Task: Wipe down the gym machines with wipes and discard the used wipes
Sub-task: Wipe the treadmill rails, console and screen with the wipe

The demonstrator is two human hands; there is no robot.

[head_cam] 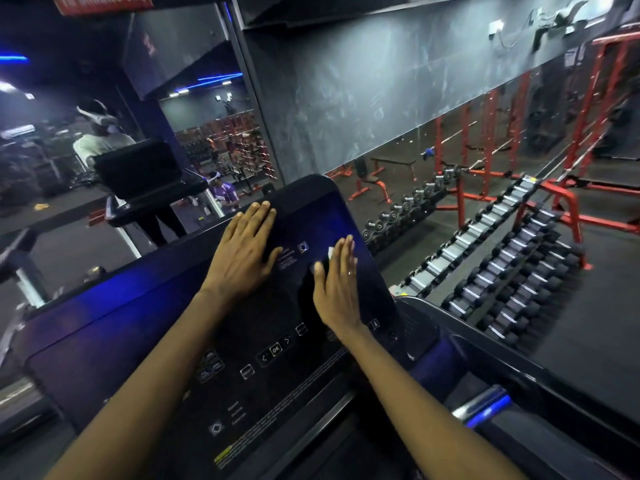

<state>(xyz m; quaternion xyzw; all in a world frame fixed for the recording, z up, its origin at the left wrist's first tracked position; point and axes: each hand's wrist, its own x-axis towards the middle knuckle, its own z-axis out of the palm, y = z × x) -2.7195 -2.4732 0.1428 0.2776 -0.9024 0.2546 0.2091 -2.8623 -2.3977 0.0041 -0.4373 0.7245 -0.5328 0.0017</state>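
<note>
Above the console's point(138, 323) "OK" button point(275, 349), the right hand point(337, 289) presses a wipe point(330, 251).

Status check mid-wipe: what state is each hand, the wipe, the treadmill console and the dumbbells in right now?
Console: dark, no lit display visible.
Left hand: flat, fingers straight, resting near the console's upper edge.
Wipe: white, lying on the console, mostly covered.
Right hand: flat, fingers straight, pressing the wipe.
Dumbbells: racked in rows.
</note>
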